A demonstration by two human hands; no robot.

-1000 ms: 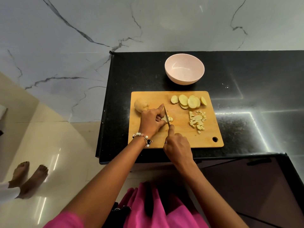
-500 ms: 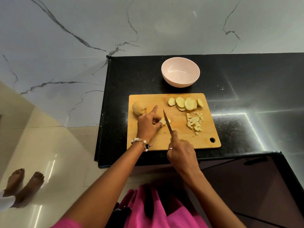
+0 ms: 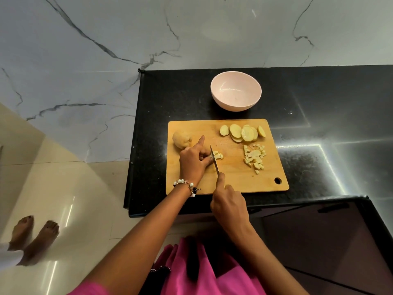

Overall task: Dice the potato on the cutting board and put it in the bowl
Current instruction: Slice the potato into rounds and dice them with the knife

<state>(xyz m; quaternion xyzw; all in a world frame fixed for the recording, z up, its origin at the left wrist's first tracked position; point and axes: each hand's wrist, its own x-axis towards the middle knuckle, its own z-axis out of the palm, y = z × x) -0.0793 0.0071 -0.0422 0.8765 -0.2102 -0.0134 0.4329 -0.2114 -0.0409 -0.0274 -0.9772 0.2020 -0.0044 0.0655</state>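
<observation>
- Dicing a potato slice [image 3: 217,156] mid-board, the right hand [image 3: 228,206] grips the knife [image 3: 214,159], forefinger along its spine.
- Left hand [image 3: 194,158] pinches the slice with curled fingers (forefinger pointing away); keeping knuckles ahead of fingertips seems safest.
- Uncut potato [image 3: 181,139], slices [image 3: 242,132] and dice [image 3: 254,157] lie on the cutting board [image 3: 234,179]; the bowl [image 3: 236,93] behind holds nothing.

The single head view looks from above, forward and steeply down, over the person's own forearms, onto a black counter [image 3: 319,128] that fills the middle and right of the frame. The cutting board [image 3: 234,182] sits near the centre, close enough to tell single pieces apart, with the bowl [image 3: 236,103] beyond it. The wide lens also takes in the marble wall [image 3: 106,50] behind and the floor [image 3: 63,188] at left.
</observation>
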